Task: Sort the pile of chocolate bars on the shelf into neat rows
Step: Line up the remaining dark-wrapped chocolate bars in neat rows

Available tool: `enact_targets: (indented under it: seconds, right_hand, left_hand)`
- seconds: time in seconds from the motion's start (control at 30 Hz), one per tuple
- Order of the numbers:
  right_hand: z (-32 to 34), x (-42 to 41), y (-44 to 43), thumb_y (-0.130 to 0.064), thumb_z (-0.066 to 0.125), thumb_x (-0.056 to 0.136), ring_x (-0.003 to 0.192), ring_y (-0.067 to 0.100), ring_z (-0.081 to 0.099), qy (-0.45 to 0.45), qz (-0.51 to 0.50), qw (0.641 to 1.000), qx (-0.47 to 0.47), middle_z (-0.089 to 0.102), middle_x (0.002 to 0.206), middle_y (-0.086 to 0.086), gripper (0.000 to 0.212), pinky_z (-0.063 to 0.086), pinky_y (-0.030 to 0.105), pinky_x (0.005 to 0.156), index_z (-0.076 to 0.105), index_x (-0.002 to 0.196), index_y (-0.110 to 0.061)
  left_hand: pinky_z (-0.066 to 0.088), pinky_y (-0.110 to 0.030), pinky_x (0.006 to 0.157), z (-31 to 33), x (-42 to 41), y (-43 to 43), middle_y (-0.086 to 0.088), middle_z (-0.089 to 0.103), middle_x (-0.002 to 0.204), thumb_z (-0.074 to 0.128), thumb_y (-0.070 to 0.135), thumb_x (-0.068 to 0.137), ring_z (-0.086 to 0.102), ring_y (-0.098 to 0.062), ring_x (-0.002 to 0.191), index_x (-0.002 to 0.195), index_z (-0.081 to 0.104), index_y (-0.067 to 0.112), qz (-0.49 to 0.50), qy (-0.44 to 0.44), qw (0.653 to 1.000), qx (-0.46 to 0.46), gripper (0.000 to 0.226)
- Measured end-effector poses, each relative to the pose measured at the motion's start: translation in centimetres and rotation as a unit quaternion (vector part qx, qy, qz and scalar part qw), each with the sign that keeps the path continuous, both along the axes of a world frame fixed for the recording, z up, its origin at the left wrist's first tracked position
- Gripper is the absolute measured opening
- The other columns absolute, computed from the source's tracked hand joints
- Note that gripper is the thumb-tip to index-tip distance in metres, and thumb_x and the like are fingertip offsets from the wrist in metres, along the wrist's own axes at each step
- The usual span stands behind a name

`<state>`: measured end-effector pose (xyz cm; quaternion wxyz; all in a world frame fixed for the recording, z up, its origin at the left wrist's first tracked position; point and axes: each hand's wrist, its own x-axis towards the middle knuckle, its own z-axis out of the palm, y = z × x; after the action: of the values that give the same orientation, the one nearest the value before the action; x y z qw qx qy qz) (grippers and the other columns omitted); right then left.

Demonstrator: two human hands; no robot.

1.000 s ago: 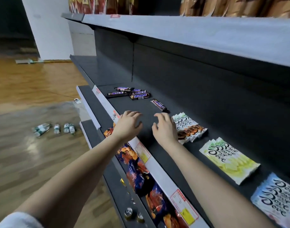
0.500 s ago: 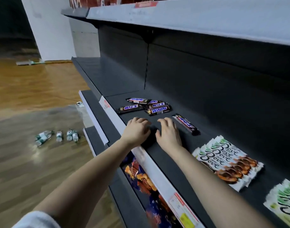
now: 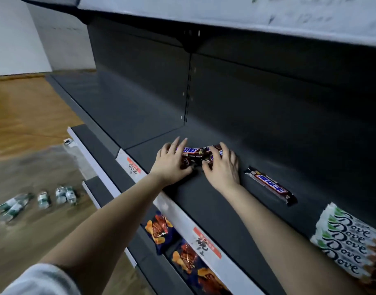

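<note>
On the dark shelf [image 3: 204, 199], both hands are at the pile of chocolate bars [image 3: 196, 153], which lies a little way back from the price strip [image 3: 178, 211] on the shelf's front edge. The left hand [image 3: 172, 165] lies over the pile's left end, fingers fairly straight and spread, thumb along the near side. The right hand [image 3: 222, 167] curls its fingers over the pile's right end, thumb closing in from the front. To me it looks like a squeeze to gather the bars before lining them up.

The wrappers are glossy and the bars lie crossed, so pressing from both ends could shoot one out toward the back wall. One could also go forward over the price strip, down among the snack bags [image 3: 159, 228] below the pile. If the bunch is lifted, the flatter left hand may let a bar slip. The stray bar [image 3: 270, 185], askew and well apart to the pile's right, lies just beside the right forearm and could be knocked further out of line.

Counting:
- **Pile:** two wrappers show plainly between the hands. How many lie hidden I cannot tell.
- **Stray bar:** one.
- **Dove packs [image 3: 349, 239]:** a fan farther right of the pile, with five names readable.
- **Snack bags:** at least two, perhaps three.
- **Bottles [image 3: 42, 200]:** on the floor left of the pile, about five, too blurred to be sure.
</note>
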<state>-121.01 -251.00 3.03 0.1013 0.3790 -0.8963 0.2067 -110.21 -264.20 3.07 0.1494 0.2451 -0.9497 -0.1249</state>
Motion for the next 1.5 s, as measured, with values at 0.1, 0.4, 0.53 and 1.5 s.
enact_targets:
  seconds: [0.1, 0.4, 0.53, 1.5]
  right_hand:
    - [0.0, -2.0, -0.5, -0.052, 0.047, 0.086, 0.138, 0.034, 0.015, -0.02, -0.024, 0.999, 0.036, 0.014, 0.154, 0.004, 0.059, 0.014, 0.052, 0.112, 0.034, 0.139, -0.031]
    - [-1.3, -4.0, -2.0, -0.057, 0.037, 0.089, 0.142, 0.031, 0.002, -0.082, -0.025, 0.993, 0.083, 0.007, 0.156, -0.011, 0.056, 0.006, 0.049, 0.115, 0.033, 0.14, -0.035]
    - [-0.6, -4.1, -2.4, -0.052, 0.034, 0.089, 0.14, 0.034, 0.004, -0.077, -0.003, 0.99, 0.115, 0.004, 0.154, -0.021, 0.053, 0.011, 0.056, 0.111, 0.023, 0.141, -0.045]
    - [0.9, 0.8, 0.8, -0.062, 0.029, 0.085, 0.114, 0.024, 0.038, 0.045, -0.035, 0.979, 0.194, 0.045, 0.116, 0.005, 0.062, 0.028, 0.047, 0.096, 0.064, 0.109, -0.018]
  left_hand:
    - [0.006, -0.048, 0.116, -0.2, -1.8, -1.5, 0.0, -0.001, 0.158, 0.048, 0.063, 0.081, 0.003, -0.035, 0.142, 0.147, 0.001, 0.032, -0.023, -0.068, 0.997, -0.033, 0.087]
    - [0.03, -0.035, 0.103, -0.4, -4.5, -4.9, 0.004, 0.05, 0.129, 0.046, 0.075, 0.072, 0.041, -0.021, 0.124, 0.127, 0.037, 0.028, -0.118, -0.059, 0.991, -0.009, 0.073]
    - [0.03, -0.034, 0.103, -0.3, -4.5, -5.2, 0.005, 0.048, 0.133, 0.029, 0.082, 0.06, 0.041, -0.02, 0.125, 0.131, 0.033, 0.031, -0.152, -0.056, 0.987, -0.011, 0.088]
    - [0.028, -0.033, 0.107, 0.3, 0.1, -1.0, 0.005, 0.035, 0.145, 0.043, 0.067, 0.083, 0.035, -0.019, 0.132, 0.144, 0.014, 0.039, -0.194, -0.084, 0.977, -0.019, 0.073]
